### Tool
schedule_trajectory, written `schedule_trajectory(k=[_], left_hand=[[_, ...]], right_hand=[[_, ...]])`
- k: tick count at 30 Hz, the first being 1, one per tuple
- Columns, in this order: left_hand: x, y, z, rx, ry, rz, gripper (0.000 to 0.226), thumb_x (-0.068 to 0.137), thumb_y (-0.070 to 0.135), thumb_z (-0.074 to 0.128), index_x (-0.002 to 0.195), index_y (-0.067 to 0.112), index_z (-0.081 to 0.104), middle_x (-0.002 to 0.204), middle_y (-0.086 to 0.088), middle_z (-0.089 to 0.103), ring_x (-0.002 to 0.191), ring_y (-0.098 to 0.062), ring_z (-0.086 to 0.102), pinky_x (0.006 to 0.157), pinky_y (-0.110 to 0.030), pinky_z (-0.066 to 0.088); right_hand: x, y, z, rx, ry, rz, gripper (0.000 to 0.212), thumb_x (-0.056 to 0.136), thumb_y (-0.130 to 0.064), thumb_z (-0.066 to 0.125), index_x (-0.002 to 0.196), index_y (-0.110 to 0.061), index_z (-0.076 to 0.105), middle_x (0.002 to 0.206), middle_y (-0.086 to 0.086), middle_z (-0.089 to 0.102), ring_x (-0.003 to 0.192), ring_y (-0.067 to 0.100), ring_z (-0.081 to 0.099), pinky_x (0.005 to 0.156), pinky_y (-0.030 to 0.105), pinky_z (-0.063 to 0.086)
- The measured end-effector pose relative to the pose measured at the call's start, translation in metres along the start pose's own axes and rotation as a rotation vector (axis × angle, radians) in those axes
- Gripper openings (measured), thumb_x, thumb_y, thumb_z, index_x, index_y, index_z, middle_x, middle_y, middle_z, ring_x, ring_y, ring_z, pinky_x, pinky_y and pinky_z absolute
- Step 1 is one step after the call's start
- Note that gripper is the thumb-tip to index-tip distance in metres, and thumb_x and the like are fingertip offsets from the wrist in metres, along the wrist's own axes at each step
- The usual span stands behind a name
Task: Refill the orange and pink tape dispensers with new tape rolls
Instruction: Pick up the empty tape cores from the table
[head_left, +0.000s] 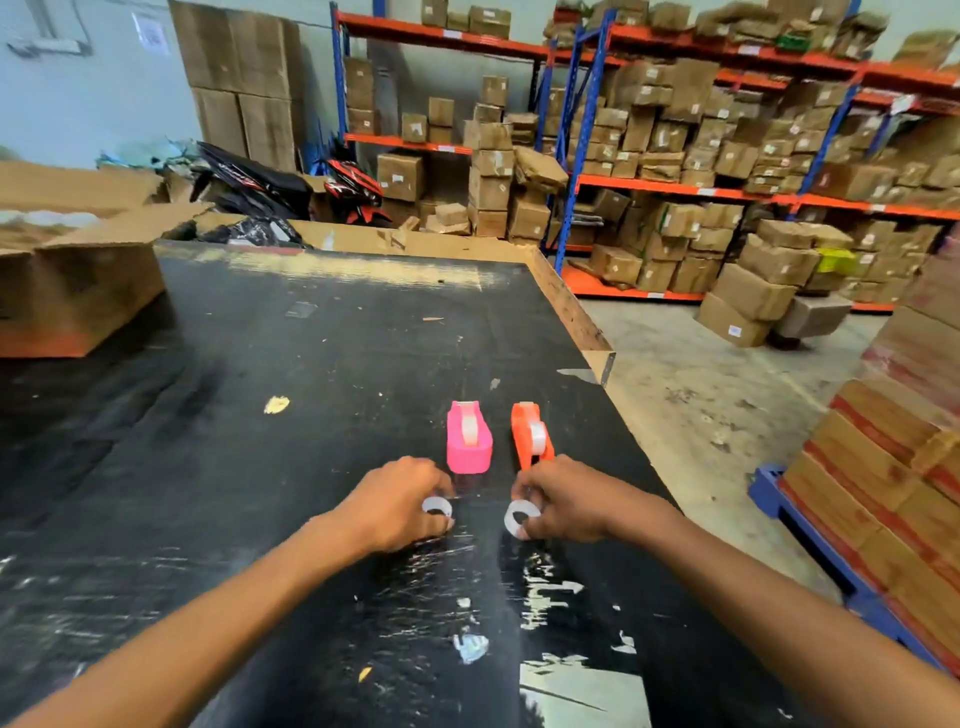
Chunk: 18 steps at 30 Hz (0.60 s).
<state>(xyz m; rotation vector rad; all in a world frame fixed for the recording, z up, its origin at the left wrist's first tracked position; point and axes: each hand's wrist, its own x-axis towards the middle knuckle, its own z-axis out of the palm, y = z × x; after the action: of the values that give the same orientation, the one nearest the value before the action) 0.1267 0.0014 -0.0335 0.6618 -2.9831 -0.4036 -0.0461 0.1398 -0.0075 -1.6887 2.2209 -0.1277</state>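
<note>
A pink tape dispenser (468, 439) and an orange tape dispenser (531, 432) stand side by side on the black table (322, 374), each with a roll in it. Just in front of the pink one, my left hand (399, 501) grips a clear tape roll (437, 505) lying close to the table. Below the orange dispenser, my right hand (563, 499) pinches a second clear tape roll (521, 518), tilted up on its edge. Both hands sit a little short of the dispensers, and my right fingers nearly touch the orange one.
A cardboard box (78, 291) rests on the table's left side. The table's right edge (582, 322) drops to a concrete floor. A stack of cartons on a blue pallet (883, 493) stands at the right. Shelving with boxes (675, 156) fills the back.
</note>
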Motion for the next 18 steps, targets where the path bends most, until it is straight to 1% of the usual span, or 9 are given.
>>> schedule_trajectory(k=[2,4,7,9,11,12,14,16,18], left_hand=[[-0.009,-0.030,-0.009,0.063,0.023,-0.079,0.028,0.085,0.029,0.059,0.110,0.020,0.066,0.116,-0.004,0.064,0.111,-0.026,0.058,0.085,-0.035,0.048],[-0.016,-0.058,-0.018,0.107,0.051,-0.141,0.022,0.086,0.024,0.055,0.103,0.016,0.065,0.112,-0.007,0.063,0.109,-0.027,0.057,0.081,-0.034,0.047],[-0.018,-0.084,-0.027,0.133,0.085,-0.205,0.023,0.085,0.022,0.053,0.104,0.014,0.064,0.112,-0.008,0.063,0.109,-0.029,0.057,0.080,-0.036,0.048],[-0.012,-0.093,-0.028,0.138,0.085,-0.236,0.025,0.085,0.022,0.053,0.107,0.012,0.062,0.115,-0.008,0.063,0.110,-0.029,0.057,0.081,-0.038,0.049],[-0.003,-0.097,-0.027,0.128,0.069,-0.242,0.029,0.084,0.023,0.054,0.110,0.011,0.060,0.118,-0.009,0.063,0.111,-0.031,0.057,0.085,-0.040,0.051],[0.002,-0.098,-0.026,0.120,0.058,-0.242,0.030,0.084,0.023,0.055,0.111,0.011,0.060,0.118,-0.009,0.064,0.111,-0.031,0.057,0.086,-0.041,0.051],[0.012,-0.099,-0.023,0.091,0.052,-0.240,0.030,0.081,0.022,0.056,0.109,0.011,0.060,0.117,-0.010,0.065,0.109,-0.033,0.058,0.084,-0.040,0.052],[0.022,-0.099,-0.021,0.070,0.044,-0.240,0.029,0.080,0.021,0.058,0.107,0.013,0.061,0.115,-0.011,0.066,0.108,-0.035,0.059,0.082,-0.040,0.051],[0.029,-0.099,-0.021,0.044,0.021,-0.240,0.037,0.080,0.022,0.061,0.116,0.015,0.059,0.120,-0.012,0.066,0.111,-0.035,0.059,0.086,-0.040,0.051]], right_hand=[[0.023,-0.026,0.002,0.003,0.016,-0.084,0.023,0.078,-0.027,0.072,0.098,-0.016,0.065,0.092,0.003,0.068,0.081,0.018,0.059,0.071,0.033,0.048],[0.049,-0.049,0.004,-0.034,0.061,-0.173,0.024,0.080,-0.027,0.069,0.101,-0.016,0.064,0.097,0.005,0.069,0.089,0.024,0.061,0.075,0.035,0.049],[0.083,-0.071,0.007,-0.181,0.180,-0.279,0.025,0.080,-0.030,0.067,0.101,-0.017,0.066,0.101,0.008,0.071,0.098,0.028,0.059,0.079,0.032,0.040],[0.102,-0.077,0.007,-0.311,0.243,-0.284,0.026,0.080,-0.033,0.066,0.100,-0.018,0.069,0.099,0.009,0.073,0.101,0.030,0.058,0.092,0.034,0.034],[0.117,-0.077,0.005,-0.428,0.247,-0.249,0.029,0.080,-0.034,0.066,0.103,-0.017,0.070,0.100,0.010,0.073,0.104,0.030,0.058,0.107,0.038,0.024],[0.123,-0.076,0.004,-0.455,0.239,-0.229,0.030,0.080,-0.034,0.066,0.104,-0.016,0.070,0.100,0.010,0.073,0.106,0.031,0.058,0.110,0.040,0.020],[0.134,-0.075,0.004,-0.476,0.215,-0.203,0.030,0.080,-0.034,0.067,0.102,-0.014,0.070,0.099,0.012,0.073,0.106,0.031,0.059,0.111,0.042,0.020],[0.141,-0.076,0.005,-0.493,0.169,-0.193,0.029,0.078,-0.034,0.069,0.099,-0.014,0.070,0.097,0.012,0.073,0.103,0.031,0.061,0.107,0.042,0.023],[0.146,-0.076,0.009,-0.489,0.125,-0.180,0.030,0.077,-0.033,0.071,0.101,-0.014,0.070,0.100,0.012,0.072,0.104,0.030,0.061,0.105,0.041,0.025]])
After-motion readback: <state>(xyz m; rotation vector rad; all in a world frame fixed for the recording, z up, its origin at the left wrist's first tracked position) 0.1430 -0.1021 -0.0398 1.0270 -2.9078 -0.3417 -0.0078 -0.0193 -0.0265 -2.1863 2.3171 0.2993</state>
